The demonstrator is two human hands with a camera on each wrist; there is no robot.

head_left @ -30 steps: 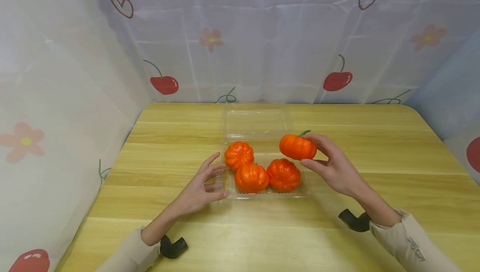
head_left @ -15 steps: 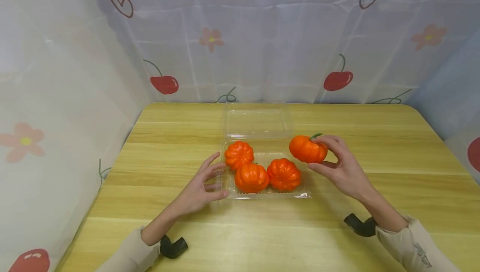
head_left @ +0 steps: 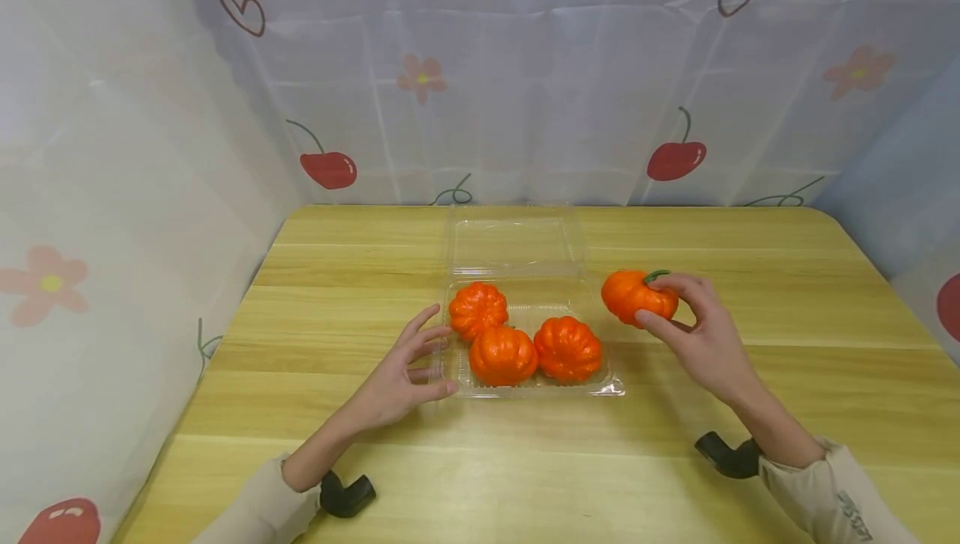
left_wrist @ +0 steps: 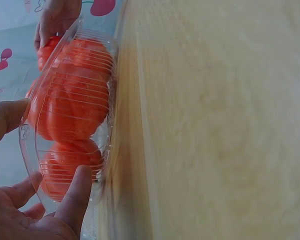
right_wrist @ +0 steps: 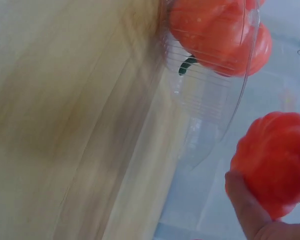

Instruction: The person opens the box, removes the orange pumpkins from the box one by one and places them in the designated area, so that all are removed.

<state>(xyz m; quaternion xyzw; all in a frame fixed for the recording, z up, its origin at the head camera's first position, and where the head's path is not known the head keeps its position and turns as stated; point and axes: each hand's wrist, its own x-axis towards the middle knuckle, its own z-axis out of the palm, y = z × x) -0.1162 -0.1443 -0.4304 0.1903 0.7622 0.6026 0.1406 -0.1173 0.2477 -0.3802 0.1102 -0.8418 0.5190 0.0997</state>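
— Holding what, on the right?
— One pumpkin [head_left: 637,296], pinched in the right grip [head_left: 708,344], with the thumb [head_left: 651,321] on the near side and fingertips by the green stem [head_left: 657,275].
— Lying where from that grip?
— To the left and slightly far of it, at the fingertips, raised above the worktop [head_left: 810,319]. Just right of the box [head_left: 551,311], with a gap between in the right wrist view.
— And the left grip [head_left: 393,384]?
— Released, with fingers spread and touching the box's left side, near the corner.
— Inside the box?
— Far-left pumpkin [head_left: 478,311], middle pumpkin [head_left: 504,356] and right pumpkin [head_left: 567,350], clustered close together.
— And the lid [head_left: 513,242]?
— Laid back on the far side. Clear plastic, like the box.
— Round about?
— Printed cherries, flowers and hearts on the backdrop [head_left: 540,69]; pale sleeves [head_left: 828,494]; dark curved pieces [head_left: 347,496] at both wrists.
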